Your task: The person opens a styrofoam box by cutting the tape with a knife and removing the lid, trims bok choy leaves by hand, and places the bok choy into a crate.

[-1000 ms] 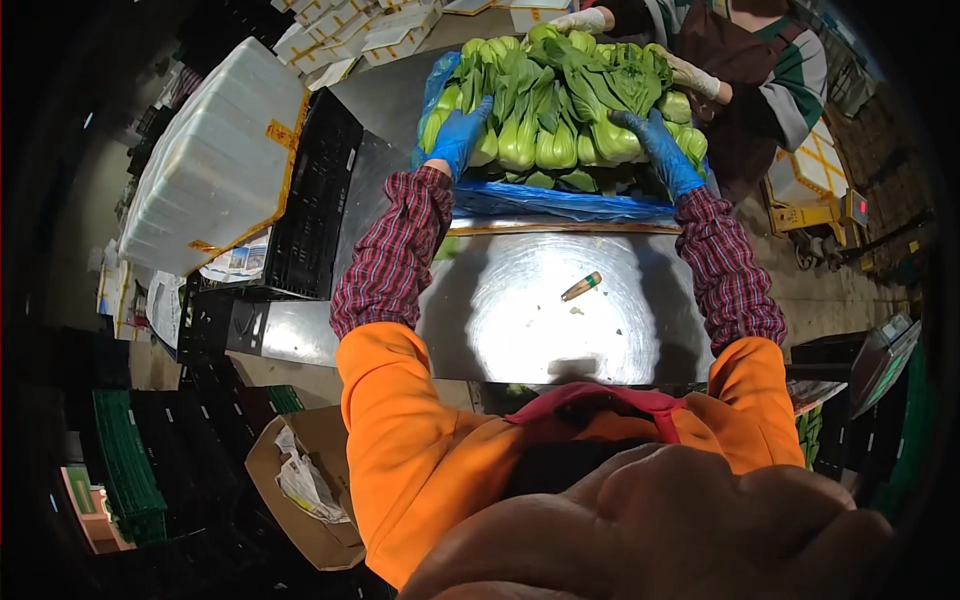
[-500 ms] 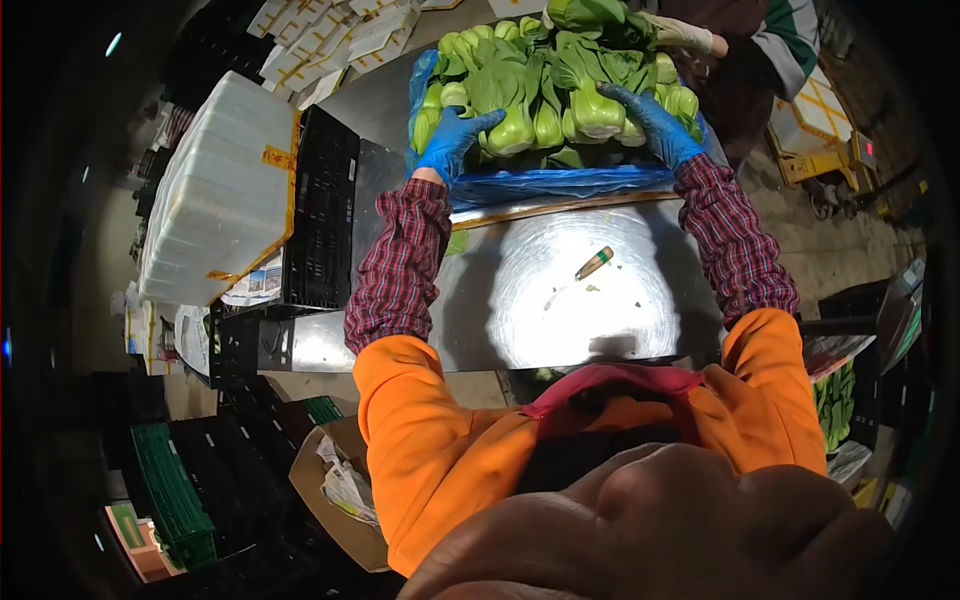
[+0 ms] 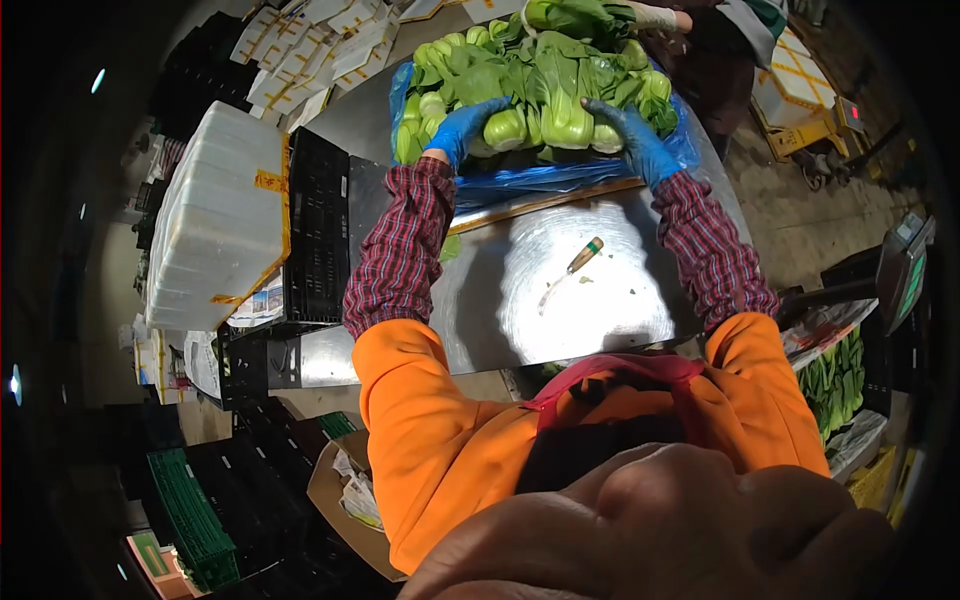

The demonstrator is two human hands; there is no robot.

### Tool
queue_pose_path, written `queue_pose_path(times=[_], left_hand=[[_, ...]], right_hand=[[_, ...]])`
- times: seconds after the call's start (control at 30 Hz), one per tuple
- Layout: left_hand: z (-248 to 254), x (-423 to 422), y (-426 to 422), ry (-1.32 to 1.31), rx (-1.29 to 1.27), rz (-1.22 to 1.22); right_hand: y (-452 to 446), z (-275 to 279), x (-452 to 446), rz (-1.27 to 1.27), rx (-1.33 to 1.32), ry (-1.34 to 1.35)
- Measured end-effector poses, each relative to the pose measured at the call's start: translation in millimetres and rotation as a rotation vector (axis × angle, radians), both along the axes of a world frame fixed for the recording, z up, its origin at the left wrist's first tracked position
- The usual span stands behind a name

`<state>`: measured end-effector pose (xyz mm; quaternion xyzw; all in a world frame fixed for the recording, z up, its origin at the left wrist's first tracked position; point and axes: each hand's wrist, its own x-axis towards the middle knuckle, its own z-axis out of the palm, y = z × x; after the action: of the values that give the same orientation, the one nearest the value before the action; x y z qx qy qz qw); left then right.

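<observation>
metal table [image 3: 480,300]: wooden-handled knife [image 3: 585,256] lying loose | left hand [image 3: 461,131], right hand [image 3: 641,143]: fingers part-open, touching front bok choy [image 3: 565,95], closed around none | blue plastic liner [image 3: 540,181]: heaped, rows largely filled, top uncovered | co-worker's gloved hand [image 3: 656,17]: at rear heads

My gloved left hand [image 3: 462,130] and gloved right hand [image 3: 635,140] press against the near side of the bok choy [image 3: 565,90] in a box lined with blue plastic [image 3: 545,182], while a wooden-handled tool [image 3: 585,256] lies nearer me on the metal table [image 3: 490,300].
</observation>
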<state>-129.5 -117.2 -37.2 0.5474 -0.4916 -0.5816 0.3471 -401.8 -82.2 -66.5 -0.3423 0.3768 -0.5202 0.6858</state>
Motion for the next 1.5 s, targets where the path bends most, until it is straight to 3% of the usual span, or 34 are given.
queue_pose_path(times=[0.13, 0.2, 0.3, 0.4, 0.6, 0.83, 1.0, 1.1, 1.13, 1.23, 1.33, 1.4, 1.5], left_hand=[[-37, 14, -31, -0.219, -0.079, -0.009], [-21, 1, -11, -0.294, -0.094, -0.008], [19, -25, 30, -0.136, -0.121, 0.017], [-1, -17, 18, -0.125, -0.212, 0.093], [31, -33, 45, 0.088, -0.270, 0.091], [60, -35, 50, 0.506, 0.067, 0.178], [60, -25, 76, 0.473, -0.073, 0.158], [12, 6, 75, -0.322, -0.847, -0.079], [-2, 13, 71, -0.325, -0.852, -0.079], [-42, 24, 58, 0.797, -0.029, 0.132], [-69, 17, 80, 0.953, -0.106, 0.120], [-89, 6, 94, 1.028, -0.130, 0.099], [-117, -13, 107, 1.910, -0.101, -0.370]], right_hand=[[24, -13, 11, -0.085, -0.061, -0.120], [35, -19, 23, -0.168, -0.109, -0.152], [39, -21, 35, -0.315, -0.222, -0.205], [36, -21, 45, -0.478, -0.206, -0.227], [32, -13, 52, -0.440, -0.189, -0.324], [14, 0, 53, -0.343, -0.160, -0.340], [-3, -4, 64, -0.340, -0.291, -0.070], [-6, -1, 68, -0.364, -0.372, -0.013], [-4, 2, 68, -0.334, -0.414, 0.061], [13, 13, 68, -0.268, -0.495, 0.209], [34, 32, 65, -0.362, -0.795, 0.924], [39, 28, 67, -0.336, -0.845, 0.953], [50, 27, 67, -0.262, -0.934, 1.022]])
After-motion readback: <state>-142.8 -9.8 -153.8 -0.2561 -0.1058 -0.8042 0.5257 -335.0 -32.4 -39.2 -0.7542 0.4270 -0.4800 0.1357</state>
